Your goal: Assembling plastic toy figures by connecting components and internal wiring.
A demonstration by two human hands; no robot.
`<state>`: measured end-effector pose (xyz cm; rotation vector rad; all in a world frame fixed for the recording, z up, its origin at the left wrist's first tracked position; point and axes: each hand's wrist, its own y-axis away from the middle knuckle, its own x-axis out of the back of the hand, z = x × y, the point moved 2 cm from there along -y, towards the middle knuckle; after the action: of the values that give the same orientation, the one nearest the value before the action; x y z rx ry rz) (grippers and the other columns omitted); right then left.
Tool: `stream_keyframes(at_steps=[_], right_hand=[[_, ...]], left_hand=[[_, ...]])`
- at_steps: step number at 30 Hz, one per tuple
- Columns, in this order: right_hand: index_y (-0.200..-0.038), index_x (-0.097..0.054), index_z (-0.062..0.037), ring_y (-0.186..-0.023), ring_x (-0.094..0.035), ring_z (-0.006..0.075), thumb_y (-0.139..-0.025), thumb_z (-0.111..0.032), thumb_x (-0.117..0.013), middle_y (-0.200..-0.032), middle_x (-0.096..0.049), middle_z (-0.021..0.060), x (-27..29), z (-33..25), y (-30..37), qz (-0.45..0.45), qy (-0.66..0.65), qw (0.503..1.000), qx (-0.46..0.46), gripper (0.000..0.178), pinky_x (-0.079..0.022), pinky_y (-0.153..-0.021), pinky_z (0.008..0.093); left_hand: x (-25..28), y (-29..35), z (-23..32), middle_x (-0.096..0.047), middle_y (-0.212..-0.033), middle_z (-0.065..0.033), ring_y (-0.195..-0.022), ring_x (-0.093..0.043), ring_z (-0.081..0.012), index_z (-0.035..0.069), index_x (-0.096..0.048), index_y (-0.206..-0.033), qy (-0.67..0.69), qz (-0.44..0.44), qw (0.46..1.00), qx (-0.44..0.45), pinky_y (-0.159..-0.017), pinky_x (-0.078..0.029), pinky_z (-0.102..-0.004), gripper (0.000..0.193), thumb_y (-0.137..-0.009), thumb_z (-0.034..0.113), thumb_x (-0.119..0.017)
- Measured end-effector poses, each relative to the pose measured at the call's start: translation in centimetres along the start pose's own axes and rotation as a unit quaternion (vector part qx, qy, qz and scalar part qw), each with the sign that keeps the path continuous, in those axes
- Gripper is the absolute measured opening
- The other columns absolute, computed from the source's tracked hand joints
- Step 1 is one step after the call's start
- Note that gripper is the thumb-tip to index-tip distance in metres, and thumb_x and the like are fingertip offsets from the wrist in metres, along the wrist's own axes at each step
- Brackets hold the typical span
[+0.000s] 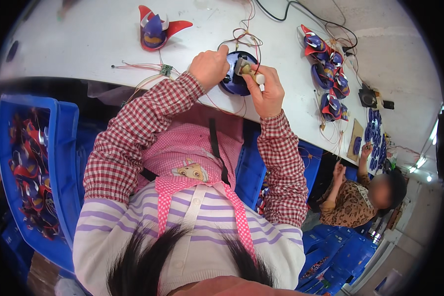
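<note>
At the near edge of the white table [103,56], a round dark-purple plastic shell [237,89] lies with its hollow side up. My left hand [209,67] is closed on its left rim, the fingertips partly hidden. In my right hand [268,92], thumb and fingers pinch a small yellowish part with a white end [260,79] over the shell's right side. A dark flat piece beside that part is too small to name. Thin red and dark wires [246,35] run from the shell toward the back. Left of my left hand lies a small green circuit board [166,70] with thin wires.
A red-and-purple toy head [154,29] stands at the back left; several more [330,69] sit at the right. A black cable [301,6] crosses the back. A blue crate [59,148] of similar parts is at my left. Another person [350,200] works at the far right, near purple shells [375,135].
</note>
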<state>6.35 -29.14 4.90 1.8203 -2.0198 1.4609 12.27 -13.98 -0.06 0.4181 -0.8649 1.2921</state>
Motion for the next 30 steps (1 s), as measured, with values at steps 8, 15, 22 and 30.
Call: stream_keyframes(at_steps=[8, 15, 22, 30], right_hand=[[-0.096, -0.061, -0.0003, -0.069, -0.054, 0.0158, -0.078, -0.005, -0.068, -0.085, -0.057, 0.0071, -0.6, -0.7, -0.1, -0.061, 0.039, 0.996, -0.044, 0.02, -0.044, -0.059, 0.0244], [-0.094, -0.061, -0.0015, -0.066, -0.052, 0.0169, -0.077, -0.008, -0.068, -0.083, -0.056, 0.0078, -0.8, 0.5, -1.3, -0.124, 0.01, 0.988, -0.085, 0.019, -0.043, -0.058, 0.0254], [-0.098, -0.062, -0.0001, -0.065, -0.048, 0.014, -0.078, -0.003, -0.065, -0.085, -0.055, 0.0062, 1.1, -4.5, -0.5, 0.091, 0.023, 0.992, -0.086, 0.02, -0.041, -0.06, 0.0236], [-0.112, -0.056, -0.0017, -0.074, -0.056, 0.0258, -0.081, -0.014, -0.062, -0.093, -0.054, 0.013, -10.0, -7.2, -1.5, -0.167, -0.062, 0.983, -0.041, 0.034, -0.048, -0.064, 0.0317]], left_hand=[[-0.5, -0.2, -0.3, -0.062, -0.066, -0.0183, -0.06, -0.061, -0.0385, 0.002, -0.052, -0.093, 0.008, 0.003, 1.0, 0.011, -0.056, -0.047, -0.0432, 0.018, -0.08, 0.014, -0.052], [0.2, 0.0, -0.4, -0.063, -0.07, -0.0183, -0.063, -0.061, -0.0366, 0.002, -0.052, -0.095, 0.021, -0.003, 1.0, -0.011, -0.057, -0.047, -0.0422, 0.018, -0.084, 0.016, -0.052], [9.8, 8.4, -0.5, -0.061, -0.073, -0.0102, -0.059, -0.055, -0.0169, -0.001, -0.058, -0.1, 0.197, 0.173, 0.965, 0.019, -0.053, -0.044, -0.0249, 0.019, -0.083, 0.009, -0.06], [5.8, 20.6, -6.3, -0.055, -0.09, -0.0073, -0.069, -0.049, -0.0105, 0.0, -0.055, -0.103, 0.341, 0.207, 0.885, 0.239, -0.061, -0.041, -0.0195, 0.02, -0.083, 0.001, -0.058]])
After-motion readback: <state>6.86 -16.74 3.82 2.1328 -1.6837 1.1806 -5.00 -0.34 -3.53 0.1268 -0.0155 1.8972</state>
